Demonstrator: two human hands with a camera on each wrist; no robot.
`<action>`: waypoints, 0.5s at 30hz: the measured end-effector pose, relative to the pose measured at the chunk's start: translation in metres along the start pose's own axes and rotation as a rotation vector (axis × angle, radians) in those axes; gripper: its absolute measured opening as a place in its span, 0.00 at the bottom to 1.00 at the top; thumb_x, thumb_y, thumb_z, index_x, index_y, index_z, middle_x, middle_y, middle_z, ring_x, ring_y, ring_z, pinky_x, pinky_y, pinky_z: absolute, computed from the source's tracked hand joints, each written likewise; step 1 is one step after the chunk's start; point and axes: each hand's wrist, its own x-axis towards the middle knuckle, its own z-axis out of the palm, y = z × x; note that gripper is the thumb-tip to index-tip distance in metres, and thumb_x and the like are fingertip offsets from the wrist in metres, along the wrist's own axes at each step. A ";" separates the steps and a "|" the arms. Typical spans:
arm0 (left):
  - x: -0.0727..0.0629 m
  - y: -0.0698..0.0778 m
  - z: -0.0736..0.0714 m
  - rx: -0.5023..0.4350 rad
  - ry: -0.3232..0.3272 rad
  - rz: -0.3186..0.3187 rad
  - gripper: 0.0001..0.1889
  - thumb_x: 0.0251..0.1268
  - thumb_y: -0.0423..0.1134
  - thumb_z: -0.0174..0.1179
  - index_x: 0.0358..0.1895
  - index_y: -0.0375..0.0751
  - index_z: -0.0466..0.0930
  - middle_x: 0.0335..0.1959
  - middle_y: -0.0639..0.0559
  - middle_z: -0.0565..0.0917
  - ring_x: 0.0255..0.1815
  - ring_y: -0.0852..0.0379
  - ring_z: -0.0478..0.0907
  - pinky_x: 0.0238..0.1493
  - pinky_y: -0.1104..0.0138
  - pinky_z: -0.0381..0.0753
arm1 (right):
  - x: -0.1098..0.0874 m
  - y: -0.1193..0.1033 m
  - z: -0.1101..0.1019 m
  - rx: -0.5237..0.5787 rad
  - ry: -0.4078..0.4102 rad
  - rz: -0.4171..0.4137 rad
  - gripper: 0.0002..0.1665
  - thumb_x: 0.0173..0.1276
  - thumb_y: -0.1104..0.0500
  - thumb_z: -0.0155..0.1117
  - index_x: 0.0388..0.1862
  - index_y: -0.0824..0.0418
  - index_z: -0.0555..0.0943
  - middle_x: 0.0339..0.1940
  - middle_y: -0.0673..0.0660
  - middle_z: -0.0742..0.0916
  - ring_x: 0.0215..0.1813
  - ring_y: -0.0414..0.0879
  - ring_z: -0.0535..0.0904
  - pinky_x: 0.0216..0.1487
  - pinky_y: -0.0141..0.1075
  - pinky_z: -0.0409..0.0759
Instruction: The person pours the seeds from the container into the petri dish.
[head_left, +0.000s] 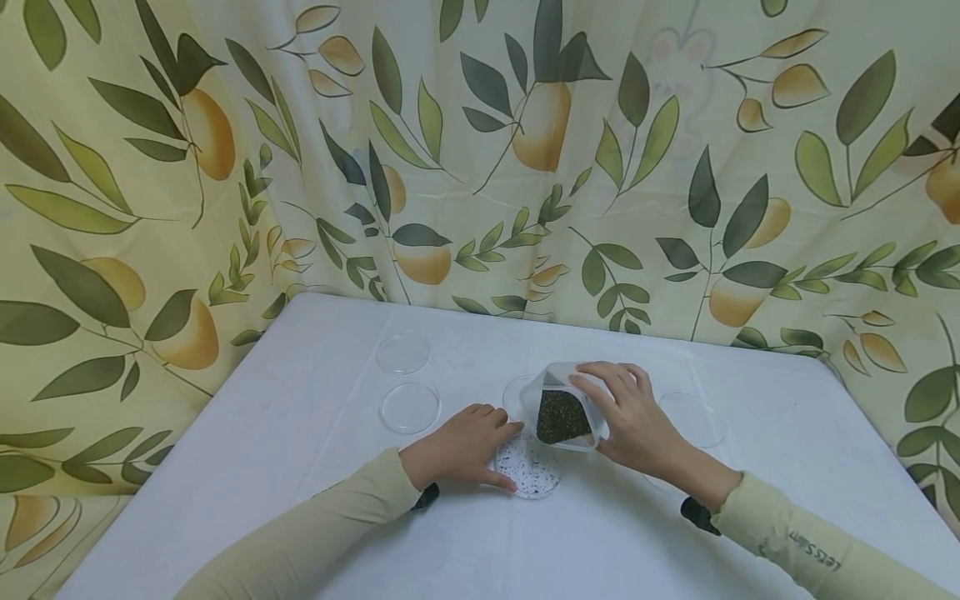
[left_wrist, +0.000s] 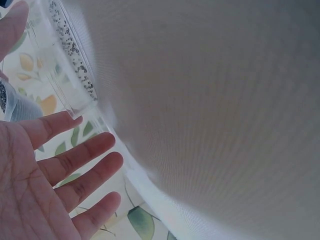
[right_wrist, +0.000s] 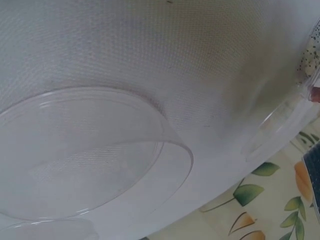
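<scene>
My left hand [head_left: 467, 442] reaches from the left to a round clear petri dish [head_left: 534, 479] speckled with dark granules. Its fingers are fairly straight and spread; thumb and index finger touch the dish's rim. In the left wrist view, the other fingers extend beside the dish [left_wrist: 82, 75], holding nothing. My right hand [head_left: 637, 417] grips a translucent plastic cup [head_left: 557, 375], tilted low above the dish with its mouth toward me. Dark granules [head_left: 562, 417] lie inside the cup. The right wrist view does not show the right hand's grip.
Two clear round dishes [head_left: 408, 408] lie on the white-covered table [head_left: 337, 517] at the left. Another clear dish [head_left: 513, 393] stands partly behind the cup. More clear round pieces [head_left: 697, 417] lie at the right, partly behind the right forearm. A patterned curtain [head_left: 480, 208] hangs behind.
</scene>
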 end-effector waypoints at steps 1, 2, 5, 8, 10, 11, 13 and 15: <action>0.000 0.000 -0.001 -0.002 0.000 -0.001 0.46 0.50 0.75 0.50 0.68 0.49 0.63 0.53 0.54 0.74 0.56 0.57 0.70 0.62 0.65 0.68 | 0.000 0.000 0.000 -0.001 0.000 0.000 0.59 0.16 0.61 0.87 0.57 0.63 0.71 0.56 0.64 0.76 0.57 0.57 0.69 0.52 0.53 0.64; 0.000 0.000 -0.001 -0.002 0.000 -0.001 0.46 0.50 0.75 0.51 0.68 0.49 0.63 0.53 0.54 0.74 0.56 0.57 0.70 0.62 0.65 0.68 | 0.000 0.000 0.000 -0.001 0.000 0.000 0.59 0.16 0.61 0.87 0.57 0.63 0.71 0.56 0.64 0.76 0.57 0.57 0.69 0.52 0.53 0.64; -0.001 0.001 -0.002 -0.004 0.001 -0.002 0.46 0.50 0.75 0.51 0.68 0.49 0.63 0.53 0.54 0.74 0.56 0.57 0.70 0.62 0.65 0.68 | 0.000 0.000 0.000 -0.001 0.001 0.000 0.59 0.16 0.61 0.87 0.57 0.63 0.71 0.56 0.64 0.76 0.57 0.57 0.69 0.52 0.53 0.63; -0.001 0.001 -0.001 -0.004 0.005 -0.001 0.46 0.50 0.76 0.51 0.68 0.49 0.63 0.53 0.54 0.74 0.55 0.58 0.71 0.61 0.65 0.68 | 0.000 0.000 -0.001 -0.001 -0.001 0.002 0.59 0.16 0.61 0.87 0.57 0.63 0.71 0.55 0.64 0.76 0.57 0.58 0.69 0.52 0.53 0.63; -0.001 0.000 -0.001 -0.005 0.008 0.001 0.46 0.50 0.75 0.51 0.68 0.49 0.64 0.52 0.54 0.74 0.54 0.58 0.71 0.61 0.65 0.68 | 0.000 0.000 -0.001 -0.003 -0.004 0.006 0.59 0.16 0.60 0.87 0.57 0.63 0.70 0.55 0.64 0.76 0.57 0.58 0.69 0.52 0.54 0.63; -0.001 0.000 -0.001 -0.005 0.011 0.003 0.46 0.50 0.75 0.51 0.68 0.49 0.64 0.52 0.54 0.74 0.54 0.58 0.71 0.61 0.65 0.68 | 0.000 0.000 -0.001 -0.005 -0.007 0.007 0.59 0.17 0.60 0.87 0.57 0.63 0.70 0.56 0.64 0.75 0.57 0.58 0.69 0.52 0.54 0.63; -0.001 0.000 0.000 -0.006 0.017 0.006 0.46 0.50 0.75 0.51 0.68 0.49 0.64 0.52 0.54 0.75 0.54 0.58 0.71 0.61 0.65 0.68 | 0.000 0.000 -0.001 -0.007 -0.009 0.009 0.59 0.16 0.60 0.87 0.57 0.63 0.70 0.56 0.64 0.75 0.57 0.58 0.69 0.53 0.54 0.63; -0.001 0.000 0.001 -0.005 0.022 0.009 0.46 0.50 0.75 0.52 0.67 0.48 0.64 0.51 0.54 0.75 0.53 0.58 0.71 0.61 0.65 0.68 | -0.001 0.001 -0.001 -0.010 -0.009 0.008 0.60 0.16 0.60 0.87 0.57 0.63 0.70 0.56 0.64 0.75 0.57 0.58 0.69 0.53 0.54 0.64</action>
